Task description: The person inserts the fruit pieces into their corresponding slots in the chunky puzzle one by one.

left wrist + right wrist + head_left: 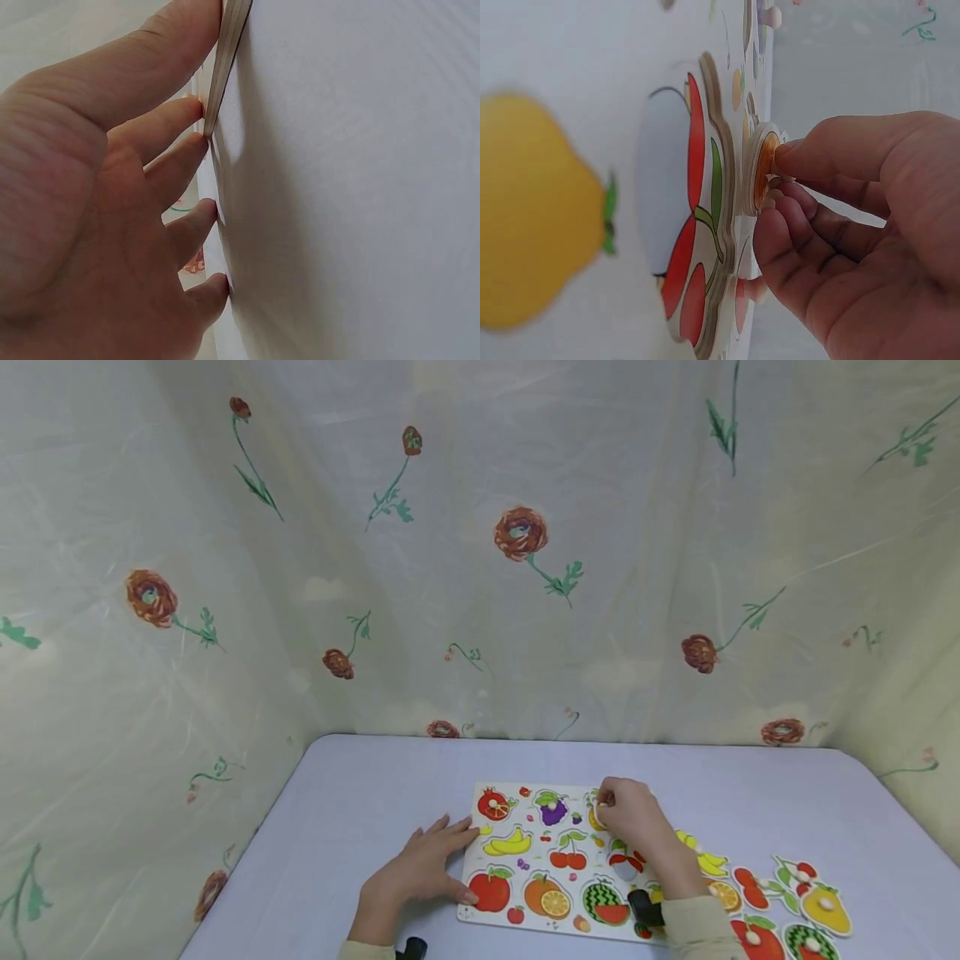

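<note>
A white wooden fruit puzzle board (pixel 540 923) lies on the table, with fruit pictures and shaped recesses. My left hand (pixel 423 864) rests at its left edge, fingers spread; the left wrist view shows the thumb and fingertips (pixel 196 142) against the board's edge. Over the board's upper right, my right hand (pixel 637 818) pinches a small rounded puzzle piece (pixel 765 169) with an orange picture between thumb and fingers. The piece is close to the board's face; whether it sits in a recess I cannot tell. Below that hand is a partly bare strawberry-like recess (pixel 664 180).
Loose knobbed fruit pieces lie in a pile right of the board, among them a yellow pear-shaped piece (pixel 827 910), a watermelon piece (pixel 810 943) and bananas (pixel 708 860). A flowered curtain (pixel 480 610) hangs behind the white table (pixel 360 802).
</note>
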{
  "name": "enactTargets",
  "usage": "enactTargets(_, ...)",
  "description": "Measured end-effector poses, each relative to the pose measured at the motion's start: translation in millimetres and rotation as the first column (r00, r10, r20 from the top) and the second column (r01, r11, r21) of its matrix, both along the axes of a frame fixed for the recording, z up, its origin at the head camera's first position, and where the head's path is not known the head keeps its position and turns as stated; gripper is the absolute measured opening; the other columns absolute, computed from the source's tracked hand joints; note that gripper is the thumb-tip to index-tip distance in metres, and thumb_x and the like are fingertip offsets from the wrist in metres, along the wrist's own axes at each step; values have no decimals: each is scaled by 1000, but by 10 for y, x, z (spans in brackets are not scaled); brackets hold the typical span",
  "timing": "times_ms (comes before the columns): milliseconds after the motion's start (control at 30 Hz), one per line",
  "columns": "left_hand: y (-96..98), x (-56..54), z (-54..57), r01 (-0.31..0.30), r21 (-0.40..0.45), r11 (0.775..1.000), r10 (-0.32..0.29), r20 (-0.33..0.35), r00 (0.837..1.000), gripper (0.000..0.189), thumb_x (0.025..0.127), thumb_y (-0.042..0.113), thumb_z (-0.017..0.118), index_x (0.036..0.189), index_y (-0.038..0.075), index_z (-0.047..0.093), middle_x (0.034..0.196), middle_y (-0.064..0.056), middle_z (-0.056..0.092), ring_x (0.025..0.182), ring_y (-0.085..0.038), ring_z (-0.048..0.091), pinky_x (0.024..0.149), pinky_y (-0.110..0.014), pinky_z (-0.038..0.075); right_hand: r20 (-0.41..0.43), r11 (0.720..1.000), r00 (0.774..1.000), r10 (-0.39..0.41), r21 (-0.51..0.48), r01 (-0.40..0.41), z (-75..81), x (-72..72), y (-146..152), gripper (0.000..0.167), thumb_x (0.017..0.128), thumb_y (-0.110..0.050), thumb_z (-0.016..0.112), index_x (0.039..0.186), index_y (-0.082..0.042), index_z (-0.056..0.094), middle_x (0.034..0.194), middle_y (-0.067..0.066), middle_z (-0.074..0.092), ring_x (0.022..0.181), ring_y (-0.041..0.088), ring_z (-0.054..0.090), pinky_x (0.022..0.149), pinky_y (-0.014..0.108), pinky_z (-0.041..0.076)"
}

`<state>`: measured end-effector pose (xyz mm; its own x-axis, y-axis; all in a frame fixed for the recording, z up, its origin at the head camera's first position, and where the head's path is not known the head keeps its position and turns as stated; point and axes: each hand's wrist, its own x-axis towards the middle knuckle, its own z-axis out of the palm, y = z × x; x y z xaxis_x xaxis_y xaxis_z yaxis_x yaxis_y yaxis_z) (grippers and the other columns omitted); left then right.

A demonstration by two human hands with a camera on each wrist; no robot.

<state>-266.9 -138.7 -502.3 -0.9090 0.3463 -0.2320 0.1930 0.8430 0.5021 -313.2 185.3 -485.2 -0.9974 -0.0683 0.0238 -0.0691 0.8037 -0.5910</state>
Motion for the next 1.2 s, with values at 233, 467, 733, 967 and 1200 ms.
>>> enactTargets(233,12,-5,-39,-4,-6,1000,4,1,1000,92,68,46,88,148,28,48,159,4,40,154,-31,21,122,-65,15,9,1000,1000,-2,-10,3,1,18,-29,7,87,-4,64,93,-2,66,84,9,60,76,22,51,61,29,44)
enactTargets(467,6,-12,-43,6,-6,1000,-6,-6,1000,93,68,48,87,149,27,47,160,4,39,154,-31,21,122,-65,15,19,1000,1000,17,23,-18,-4,11,-35,11,89,-2,62,98,-1,67,89,11,62,80,23,52,65,32,47)
enactTargets(733,5,-22,-51,6,-5,1000,-6,-9,1000,93,67,47,88,149,27,47,160,3,39,154,-32,21,122,-65,14,-17,998,998,61,14,-60,-2,41,-60,11,89,-1,62,98,-1,68,83,9,61,72,20,49,59,30,43)
enactTargets(967,5,-13,-31,0,-3,1000,0,-5,1000,93,68,47,87,149,26,47,160,3,38,154,-32,20,122,-65,13,-10,998,998,62,14,-62,5,57,-73,13,90,-1,61,100,-1,68,84,9,62,72,20,49,59,30,43)
enactTargets(1200,-6,-11,-34,3,-2,1000,-3,-1,1000,94,68,48,87,149,27,46,161,4,38,154,-31,19,123,-65,14,15,998,998,58,21,-58,-19,41,-68,12,91,-2,62,102,-1,68,86,9,62,75,21,50,61,29,44)
